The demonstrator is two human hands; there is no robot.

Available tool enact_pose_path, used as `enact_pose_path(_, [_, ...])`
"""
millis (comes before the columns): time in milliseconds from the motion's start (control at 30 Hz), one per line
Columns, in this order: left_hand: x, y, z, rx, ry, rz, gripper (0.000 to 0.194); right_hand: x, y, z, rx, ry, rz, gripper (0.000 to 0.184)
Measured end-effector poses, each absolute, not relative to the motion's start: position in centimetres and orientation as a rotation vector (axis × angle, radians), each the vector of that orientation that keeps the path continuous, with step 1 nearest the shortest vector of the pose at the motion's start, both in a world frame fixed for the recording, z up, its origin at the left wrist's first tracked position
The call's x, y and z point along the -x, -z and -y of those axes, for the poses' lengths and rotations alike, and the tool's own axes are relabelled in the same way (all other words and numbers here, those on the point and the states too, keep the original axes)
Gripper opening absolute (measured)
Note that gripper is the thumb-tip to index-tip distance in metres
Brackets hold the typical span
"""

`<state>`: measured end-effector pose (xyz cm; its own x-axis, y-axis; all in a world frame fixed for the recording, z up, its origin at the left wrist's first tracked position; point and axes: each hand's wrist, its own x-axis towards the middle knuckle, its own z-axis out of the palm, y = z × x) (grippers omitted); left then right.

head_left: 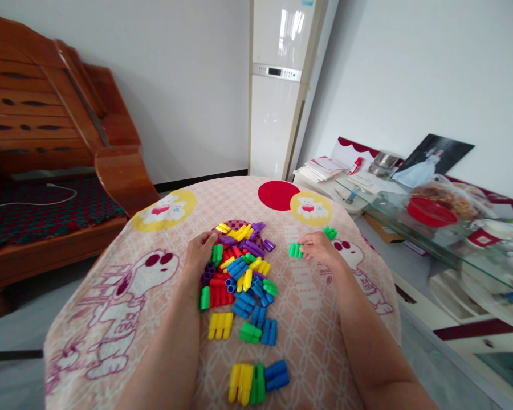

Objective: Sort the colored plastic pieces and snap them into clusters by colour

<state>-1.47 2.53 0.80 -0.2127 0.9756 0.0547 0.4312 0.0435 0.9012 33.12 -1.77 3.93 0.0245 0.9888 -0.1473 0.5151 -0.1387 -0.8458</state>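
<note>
**One pile of coloured blocks on a tablecloth**

We pinch a green block in our right hand, right of the pile. Our left hand is at the pile's left edge; we cannot tell whether it grips.

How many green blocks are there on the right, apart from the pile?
2: one green block at the right hand, another green block just beyond that hand. The hand may hide more.
</note>
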Motion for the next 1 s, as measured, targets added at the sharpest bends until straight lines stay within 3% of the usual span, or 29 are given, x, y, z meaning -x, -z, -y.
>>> enact_pose_path(133, [1.4,-0.9,-2.5,-1.436,-1.138,-1.710,0.049,-34.9,-3.9,2.0,1.746,-0.974,1.385,0.014])
enact_pose_path(367, [1.4,-1.0,-2.4,-1.427,-1.125,-1.718,0.048,-38.6,-3.6,2.0,1.874,-0.135,1.432,0.016])
enact_pose_path(533, [1.3,-1.3,-2.3,-1.421,-1.126,-1.719,0.047,-39.2,-2.6,1.4,1.937,0.069,1.423,0.022])
enact_pose_path(867, [1.2,-0.9,-2.4,-1.401,-1.135,-1.702,0.047,-37.7,-2.6,1.5,2.114,0.144,1.367,0.025])
enact_pose_path(1000, [1.1,-1.0,-2.3,-1.413,-1.136,-1.732,0.044,-33.9,-4.4,2.4,1.780,-0.207,1.593,0.024])
